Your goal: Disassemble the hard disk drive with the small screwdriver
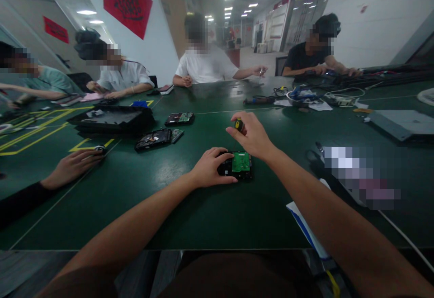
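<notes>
A black hard drive with a green circuit board on top lies on the dark green table in front of me. My left hand is closed over its left side and holds it down. My right hand is closed round the yellow-and-black handle of a small screwdriver, which stands upright over the drive's far edge. The screwdriver's tip is hidden behind the drive and my fingers.
Two more opened drives and a black tray lie to the left. A co-worker's hand rests at the left. Cables and tools sit at the far right, a grey box beyond. Other people sit around the table.
</notes>
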Demonstrator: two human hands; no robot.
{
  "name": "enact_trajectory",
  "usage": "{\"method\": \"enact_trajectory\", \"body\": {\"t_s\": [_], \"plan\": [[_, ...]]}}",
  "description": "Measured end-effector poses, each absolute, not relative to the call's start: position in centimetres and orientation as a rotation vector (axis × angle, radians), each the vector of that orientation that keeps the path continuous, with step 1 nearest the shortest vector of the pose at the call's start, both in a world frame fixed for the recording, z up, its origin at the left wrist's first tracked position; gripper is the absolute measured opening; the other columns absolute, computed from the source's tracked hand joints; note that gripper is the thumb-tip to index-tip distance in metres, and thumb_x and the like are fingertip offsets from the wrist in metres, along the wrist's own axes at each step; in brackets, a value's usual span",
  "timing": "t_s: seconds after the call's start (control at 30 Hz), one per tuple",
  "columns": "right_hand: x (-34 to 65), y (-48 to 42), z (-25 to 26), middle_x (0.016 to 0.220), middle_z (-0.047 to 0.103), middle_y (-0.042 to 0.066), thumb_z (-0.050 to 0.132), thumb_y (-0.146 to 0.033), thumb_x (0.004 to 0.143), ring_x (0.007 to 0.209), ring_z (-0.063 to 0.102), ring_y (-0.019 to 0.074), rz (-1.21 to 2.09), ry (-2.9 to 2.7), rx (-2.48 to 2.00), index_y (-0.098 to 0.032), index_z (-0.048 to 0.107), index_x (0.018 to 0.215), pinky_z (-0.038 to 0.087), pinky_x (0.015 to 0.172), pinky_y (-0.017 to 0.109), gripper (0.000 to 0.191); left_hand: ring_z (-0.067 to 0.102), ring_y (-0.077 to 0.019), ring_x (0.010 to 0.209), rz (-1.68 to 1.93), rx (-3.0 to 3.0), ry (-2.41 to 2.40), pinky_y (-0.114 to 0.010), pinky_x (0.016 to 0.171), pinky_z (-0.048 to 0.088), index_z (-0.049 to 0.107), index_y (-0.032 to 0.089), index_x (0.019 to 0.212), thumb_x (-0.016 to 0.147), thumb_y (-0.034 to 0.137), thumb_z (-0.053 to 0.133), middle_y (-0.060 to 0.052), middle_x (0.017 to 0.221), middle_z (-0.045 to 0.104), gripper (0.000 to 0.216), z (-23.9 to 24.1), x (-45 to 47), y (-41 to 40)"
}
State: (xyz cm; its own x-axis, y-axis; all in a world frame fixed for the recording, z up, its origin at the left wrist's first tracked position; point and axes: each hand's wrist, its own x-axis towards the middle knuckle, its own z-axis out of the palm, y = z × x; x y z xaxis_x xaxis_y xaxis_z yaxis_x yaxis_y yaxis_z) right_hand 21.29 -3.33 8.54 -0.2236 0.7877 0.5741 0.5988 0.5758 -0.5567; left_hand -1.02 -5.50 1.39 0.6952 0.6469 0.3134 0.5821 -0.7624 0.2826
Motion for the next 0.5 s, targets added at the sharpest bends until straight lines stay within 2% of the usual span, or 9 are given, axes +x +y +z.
{"method": "enact_trajectory", "body": {"t_s": [0.07, 0.23, 0.5], "plan": [[21.4, -3.3, 8.6, 0.119, 0.066, 0.009, 0.065, -0.043, 0.096, 0.098, 0.062, 0.0251, 0.236, -1.955, -1.113, -0.026, 0.062, 0.121, 0.05, 0.085, 0.038, 0.03, 0.054, -0.0374, 0.133, 0.594, 2.75, 1.003, -0.058, 0.112, 0.045, 0.058, 0.026, 0.145, 0.076, 0.075, 0.075, -0.016, 0.143, 0.058, 0.086, 1.4, -1.0, -5.5], [21.4, -3.6, 8.6, 0.124, 0.071, 0.008, 0.059, -0.031, 0.098, 0.097, 0.066, 0.024, 0.332, -1.908, -1.04, -0.026, 0.053, 0.136, 0.052, 0.085, 0.038, 0.039, 0.054, -0.0372, 0.133, 0.597, 2.753, 1.027, -0.057, 0.112, 0.045, 0.059, 0.025, 0.144, 0.077, 0.077, 0.073, -0.016, 0.142, 0.058, 0.085, 1.4, -1.0, -5.6], [23.4, -2.7, 8.2, 0.122, 0.067, 0.013, 0.05, -0.037, 0.101, 0.103, 0.065, 0.0278, 0.048, -1.504, -1.175, -0.024, 0.051, 0.136, 0.052, 0.09, 0.043, 0.038, 0.055, -0.0368, 0.131, 0.541, 2.69, 1.172, -0.056, 0.111, 0.046, 0.051, 0.024, 0.148, 0.076, 0.078, 0.072, -0.016, 0.141, 0.059, 0.092, 1.9, -1.8, -5.5]]}}
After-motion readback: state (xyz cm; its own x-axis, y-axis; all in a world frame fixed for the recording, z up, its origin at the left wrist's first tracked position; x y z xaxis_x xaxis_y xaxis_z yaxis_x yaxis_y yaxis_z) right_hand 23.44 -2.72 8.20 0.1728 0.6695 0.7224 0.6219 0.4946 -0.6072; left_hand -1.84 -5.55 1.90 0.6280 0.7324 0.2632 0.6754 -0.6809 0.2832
